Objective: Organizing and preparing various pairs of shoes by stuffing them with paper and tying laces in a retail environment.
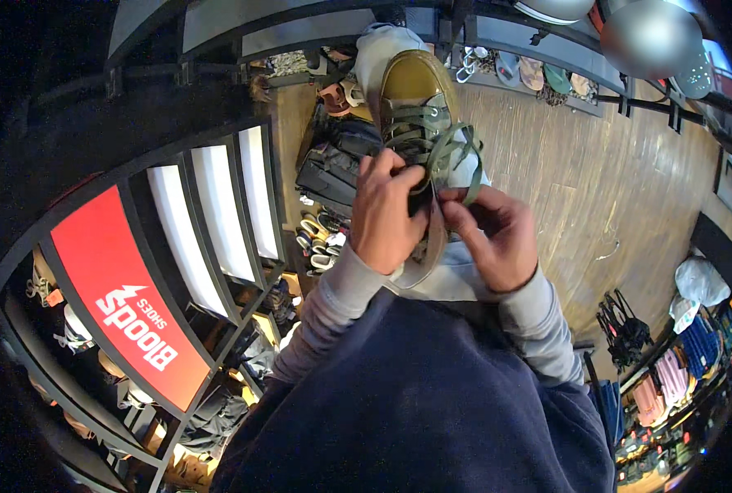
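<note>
An olive-green sneaker (419, 82) with a glossy toe cap points away from me, in front of my body. Its green shoelace (456, 152) runs criss-cross over the front, and loose loops hang off the right side. My left hand (386, 209) is closed at the sneaker's left side, fingers curled at the collar by the laces. What lies under those fingertips is partly hidden. With thumb and forefinger pinched, my right hand (493, 238) holds the shoelace beside the opening on the right. Pale cloth shows beneath the sneaker.
A wooden floor (555, 172) spreads to the right. Black bags (333, 168) and small shoes (321, 242) lie on the left, beside a shelf unit with a red sign (132, 296). Sandals (530, 72) line a far shelf; folded clothes (670, 370) fill racks at lower right.
</note>
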Available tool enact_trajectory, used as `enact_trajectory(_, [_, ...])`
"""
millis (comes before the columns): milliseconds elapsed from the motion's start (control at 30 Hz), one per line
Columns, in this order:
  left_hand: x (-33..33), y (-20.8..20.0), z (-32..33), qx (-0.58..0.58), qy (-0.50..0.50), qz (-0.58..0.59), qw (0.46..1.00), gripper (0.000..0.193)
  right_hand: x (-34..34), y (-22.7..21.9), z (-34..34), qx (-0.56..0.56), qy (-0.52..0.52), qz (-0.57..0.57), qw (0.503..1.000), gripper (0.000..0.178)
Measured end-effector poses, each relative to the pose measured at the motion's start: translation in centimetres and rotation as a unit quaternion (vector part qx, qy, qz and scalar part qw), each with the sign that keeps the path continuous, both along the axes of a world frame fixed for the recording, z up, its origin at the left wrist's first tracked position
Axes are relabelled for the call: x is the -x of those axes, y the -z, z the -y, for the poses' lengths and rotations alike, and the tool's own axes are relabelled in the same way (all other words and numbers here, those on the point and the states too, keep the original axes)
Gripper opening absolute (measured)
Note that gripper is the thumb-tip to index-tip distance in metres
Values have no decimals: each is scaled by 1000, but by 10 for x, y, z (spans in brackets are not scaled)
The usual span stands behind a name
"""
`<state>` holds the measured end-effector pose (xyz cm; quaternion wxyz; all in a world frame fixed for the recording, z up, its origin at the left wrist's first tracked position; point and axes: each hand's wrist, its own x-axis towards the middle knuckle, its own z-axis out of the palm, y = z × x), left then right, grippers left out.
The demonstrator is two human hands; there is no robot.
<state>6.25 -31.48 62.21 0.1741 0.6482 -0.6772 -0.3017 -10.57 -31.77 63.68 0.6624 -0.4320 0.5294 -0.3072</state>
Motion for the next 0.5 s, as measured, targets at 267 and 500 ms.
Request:
enact_trajectory(267, [-7,1,-4,-20,-48,-127,991,27,14,33,-1,-21,21,-1,1000,10])
enact_trajectory(500, [-7,0,-4,-8,-40,-113,993,25,10,28,8,188,-36,-146,971,14])
